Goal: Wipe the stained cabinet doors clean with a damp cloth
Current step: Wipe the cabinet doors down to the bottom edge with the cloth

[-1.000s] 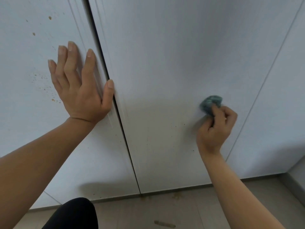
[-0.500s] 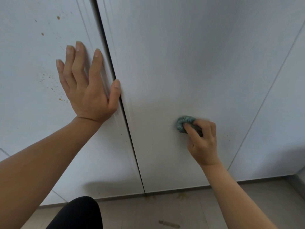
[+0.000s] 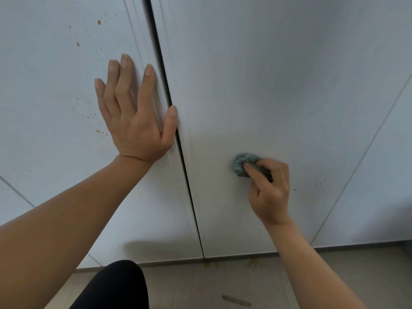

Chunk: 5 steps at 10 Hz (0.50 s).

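Note:
Two white cabinet doors fill the view, split by a dark vertical gap. The left door [image 3: 55, 97] carries brown splatter spots above and left of my left hand [image 3: 133, 117], which lies flat on it with straight fingers and the thumb at the gap. My right hand [image 3: 268, 190] grips a bunched teal cloth [image 3: 243, 163] and holds it against the lower part of the right door [image 3: 267, 74]. A few small dark specks show on that door to the right of my hand.
A third white panel [image 3: 379, 175] adjoins on the right. Below the doors runs a grey floor [image 3: 334, 275] with yellowish drips near the door bottom. My dark-clad knee [image 3: 116, 286] sits at the bottom centre.
My right hand has carried the cloth from the right side of the right door down and leftwards. The left hand stays flat on the left door.

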### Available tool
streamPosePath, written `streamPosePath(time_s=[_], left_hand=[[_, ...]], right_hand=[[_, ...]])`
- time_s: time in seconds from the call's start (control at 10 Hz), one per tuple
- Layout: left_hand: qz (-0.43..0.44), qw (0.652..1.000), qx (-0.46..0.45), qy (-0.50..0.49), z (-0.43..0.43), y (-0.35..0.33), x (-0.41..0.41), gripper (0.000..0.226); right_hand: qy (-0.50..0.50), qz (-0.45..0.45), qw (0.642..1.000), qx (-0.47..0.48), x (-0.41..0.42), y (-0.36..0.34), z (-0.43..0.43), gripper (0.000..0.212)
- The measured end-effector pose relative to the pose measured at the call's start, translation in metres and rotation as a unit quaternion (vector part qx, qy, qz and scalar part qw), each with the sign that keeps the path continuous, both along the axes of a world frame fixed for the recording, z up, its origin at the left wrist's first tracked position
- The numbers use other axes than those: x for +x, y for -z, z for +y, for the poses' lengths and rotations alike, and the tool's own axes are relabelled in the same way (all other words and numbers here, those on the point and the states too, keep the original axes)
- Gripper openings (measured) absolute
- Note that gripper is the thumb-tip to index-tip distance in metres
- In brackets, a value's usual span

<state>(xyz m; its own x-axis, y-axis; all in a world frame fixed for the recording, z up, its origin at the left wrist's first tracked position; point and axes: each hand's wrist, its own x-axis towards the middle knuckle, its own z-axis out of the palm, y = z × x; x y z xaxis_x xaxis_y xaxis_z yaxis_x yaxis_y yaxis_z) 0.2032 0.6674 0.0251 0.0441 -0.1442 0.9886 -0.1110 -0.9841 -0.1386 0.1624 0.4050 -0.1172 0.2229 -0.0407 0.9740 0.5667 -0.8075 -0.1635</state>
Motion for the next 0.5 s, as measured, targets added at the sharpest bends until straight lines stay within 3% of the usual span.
streamPosePath(time_s=[0.1,0.2,0.3,0.5], left_hand=[[-0.004,1.000,0.000,-0.001,0.000,0.000,0.001,0.062],[-0.005,1.000,-0.002,0.000,-0.001,0.000,0.000,0.062],[-0.002,1.000,-0.004,0.001,-0.001,0.000,0.000,0.061],[-0.002,1.000,-0.006,0.007,-0.003,-0.001,-0.003,0.061]], right_hand=[[0.025,-0.010,0.988,0.154,0.005,-0.010,-0.002,0.020],[0.039,-0.016,0.982,0.181,0.007,-0.014,0.014,0.022],[0.005,-0.010,1.000,0.022,0.003,-0.002,0.021,0.023],[0.010,-0.026,0.979,0.201,0.006,-0.033,0.036,0.023]])
